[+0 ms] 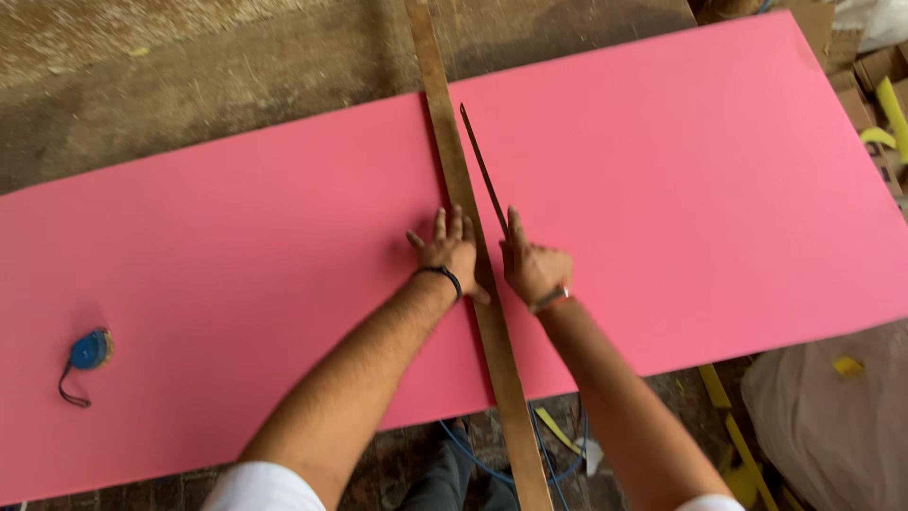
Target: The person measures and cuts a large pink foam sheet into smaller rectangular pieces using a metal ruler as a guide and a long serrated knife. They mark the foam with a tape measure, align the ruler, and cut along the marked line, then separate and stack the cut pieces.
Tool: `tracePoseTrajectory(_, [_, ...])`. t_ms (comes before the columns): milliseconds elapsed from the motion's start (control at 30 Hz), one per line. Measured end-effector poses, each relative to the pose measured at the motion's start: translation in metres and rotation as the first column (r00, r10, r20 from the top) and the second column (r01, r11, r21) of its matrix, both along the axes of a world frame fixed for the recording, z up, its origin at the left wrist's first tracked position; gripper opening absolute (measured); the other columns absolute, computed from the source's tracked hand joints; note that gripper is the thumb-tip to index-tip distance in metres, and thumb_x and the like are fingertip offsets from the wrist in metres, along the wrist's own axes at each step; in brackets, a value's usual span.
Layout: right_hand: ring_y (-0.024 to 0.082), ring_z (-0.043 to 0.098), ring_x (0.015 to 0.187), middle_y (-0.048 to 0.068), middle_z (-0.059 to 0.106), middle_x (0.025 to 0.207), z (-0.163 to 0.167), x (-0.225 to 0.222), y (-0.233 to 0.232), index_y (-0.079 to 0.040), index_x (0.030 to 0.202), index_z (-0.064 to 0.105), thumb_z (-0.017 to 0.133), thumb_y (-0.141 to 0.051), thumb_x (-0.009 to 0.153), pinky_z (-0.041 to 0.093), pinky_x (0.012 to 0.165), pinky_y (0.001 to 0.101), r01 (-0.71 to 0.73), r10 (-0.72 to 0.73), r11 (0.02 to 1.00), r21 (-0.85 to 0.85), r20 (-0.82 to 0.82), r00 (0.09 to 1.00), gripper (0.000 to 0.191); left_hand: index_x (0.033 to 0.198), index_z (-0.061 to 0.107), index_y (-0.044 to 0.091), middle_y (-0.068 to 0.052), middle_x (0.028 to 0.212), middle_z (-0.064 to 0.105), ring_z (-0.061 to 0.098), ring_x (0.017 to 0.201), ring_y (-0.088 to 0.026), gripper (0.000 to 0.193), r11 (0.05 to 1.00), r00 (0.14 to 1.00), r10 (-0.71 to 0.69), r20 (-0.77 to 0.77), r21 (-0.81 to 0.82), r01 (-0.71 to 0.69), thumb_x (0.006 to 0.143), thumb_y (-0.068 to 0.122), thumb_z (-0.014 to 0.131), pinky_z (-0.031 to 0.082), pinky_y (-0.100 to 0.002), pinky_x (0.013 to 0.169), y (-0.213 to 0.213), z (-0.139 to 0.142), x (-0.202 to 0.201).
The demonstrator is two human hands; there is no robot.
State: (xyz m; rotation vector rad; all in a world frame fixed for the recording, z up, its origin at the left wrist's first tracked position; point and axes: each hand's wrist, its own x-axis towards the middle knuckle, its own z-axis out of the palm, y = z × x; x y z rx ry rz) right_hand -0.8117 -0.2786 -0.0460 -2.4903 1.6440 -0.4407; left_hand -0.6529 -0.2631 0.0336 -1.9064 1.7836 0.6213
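Now, step: cutting pink sheet [662,170] along straightedge [463,203].
Left hand [447,251]: spread flat, pinning straightedge.
Right hand [532,268]: grip pinching blade [482,170].
Next, likely: steady pull.

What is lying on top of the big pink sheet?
On the pink sheet lie a long brown straightedge, pressed by the left hand, a thin blade held by the right hand, and a blue tape measure. What lies under the sheet is covered.

A blue tape measure [90,350] lies far left; cardboard boxes [875,80] and a white sack [832,426] sit right.
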Motion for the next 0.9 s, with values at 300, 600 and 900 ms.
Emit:
tracePoseTrajectory(300, [0.027, 0.073, 0.068, 0.009, 0.074, 0.073, -0.005, 0.094, -0.147, -0.023, 0.149, 0.047, 0.051, -0.042, 0.099, 0.058, 0.058, 0.0431, -0.106, 0.074, 0.975, -0.197, -0.165, 0.984, 0.054, 0.165, 0.002, 0.011, -0.008, 0.174, -0.009, 0.003, 0.159, -0.035, 0.151, 0.997, 0.989, 0.072, -0.126, 0.033, -0.069, 0.057, 0.055, 0.098, 0.029, -0.078, 0.111, 0.001, 0.015, 0.001])
tracePoseTrajectory(600, [0.027, 0.074, 0.067, 0.01, 0.075, 0.078, -0.007, 0.12, -0.187, -0.021, 0.155, 0.045, 0.048, -0.038, 0.106, 0.059, 0.06, 0.0435, -0.108, 0.11, 0.994, 0.023, -0.195, 0.975, 0.052, 0.165, 0.002, 0.014, -0.005, 0.174, -0.014, 0.002, 0.159, -0.035, 0.149, 0.993, 0.987, 0.091, -0.135, 0.093, -0.079, 0.058, 0.06, 0.095, 0.031, -0.08, 0.109, -0.006, 0.015, 0.004])
tracePoseTrajectory(900, [0.026, 0.073, 0.06, 0.009, 0.073, 0.072, -0.013, 0.065, -0.076, -0.017, 0.155, 0.044, 0.054, -0.034, 0.098, 0.058, 0.053, 0.0429, -0.117, 0.129, 0.99, 0.074, -0.181, 0.975, 0.061, 0.164, 0.011, 0.019, -0.007, 0.175, -0.013, 0.003, 0.16, -0.038, 0.141, 0.999, 0.989, 0.025, -0.144, 0.034, -0.02, 0.058, 0.062, 0.094, 0.031, -0.083, 0.106, -0.007, -0.001, 0.014])
